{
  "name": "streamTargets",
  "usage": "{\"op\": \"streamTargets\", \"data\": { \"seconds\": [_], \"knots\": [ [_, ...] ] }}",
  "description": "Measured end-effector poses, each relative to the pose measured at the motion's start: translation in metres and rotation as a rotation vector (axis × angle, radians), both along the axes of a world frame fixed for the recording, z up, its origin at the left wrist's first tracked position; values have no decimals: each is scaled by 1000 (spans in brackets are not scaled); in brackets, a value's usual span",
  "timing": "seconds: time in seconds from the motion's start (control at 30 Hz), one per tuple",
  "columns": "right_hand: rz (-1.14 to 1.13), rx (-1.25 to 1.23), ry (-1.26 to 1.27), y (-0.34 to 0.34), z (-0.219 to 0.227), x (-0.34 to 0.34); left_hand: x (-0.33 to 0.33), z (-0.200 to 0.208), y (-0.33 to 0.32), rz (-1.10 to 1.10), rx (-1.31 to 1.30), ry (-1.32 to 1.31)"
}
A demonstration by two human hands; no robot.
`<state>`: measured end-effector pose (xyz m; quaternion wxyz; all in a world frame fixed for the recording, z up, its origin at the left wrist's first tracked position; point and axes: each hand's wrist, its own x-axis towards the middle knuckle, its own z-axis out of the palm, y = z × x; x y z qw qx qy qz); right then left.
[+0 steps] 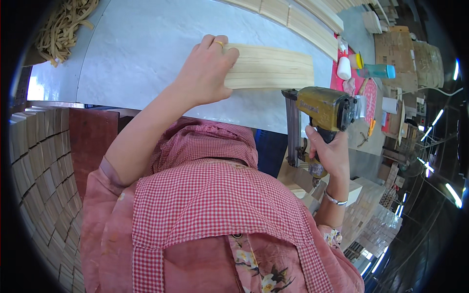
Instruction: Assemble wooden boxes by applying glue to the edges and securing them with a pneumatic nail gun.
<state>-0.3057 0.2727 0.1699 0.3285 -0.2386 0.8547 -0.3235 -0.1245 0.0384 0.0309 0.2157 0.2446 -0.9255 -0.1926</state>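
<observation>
A pale, flat wooden board [273, 68] lies lengthwise across the table in front of me. My left hand [207, 71], with a ring on one finger, is closed around the board's left end; part of that end is hidden under it. My right hand [330, 151] wraps the handle of a yellow and black pneumatic nail gun [320, 105]. The nail gun's nose is close to the board's near right corner, and its long magazine points down toward me. Whether the nose touches the board I cannot tell.
The table [146, 44] has a glossy pale top. Wooden strips [303, 24] are lined up at the back. To the right are a white bottle [344, 68] and a teal bottle [378, 71]. Tan strips [63, 29] hang at far left, above stacked wood pieces [46, 161].
</observation>
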Motion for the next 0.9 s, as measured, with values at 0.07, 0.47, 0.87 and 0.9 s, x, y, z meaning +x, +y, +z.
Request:
{"op": "streamTargets", "data": {
  "seconds": [0.07,0.47,0.87,0.9],
  "knots": [
    [12,22,13,-3,0,-1,-3,1,0,8,-1,-22],
    [59,58,-8,-17,-1,-3,-4,-8,3,41,-13,46],
    [30,66,53,-26,8,21,26,-26,-13,-120,295,239],
    [46,71,50,-28,10,26,30,-30,-14,-134,369,271]
  ]
}}
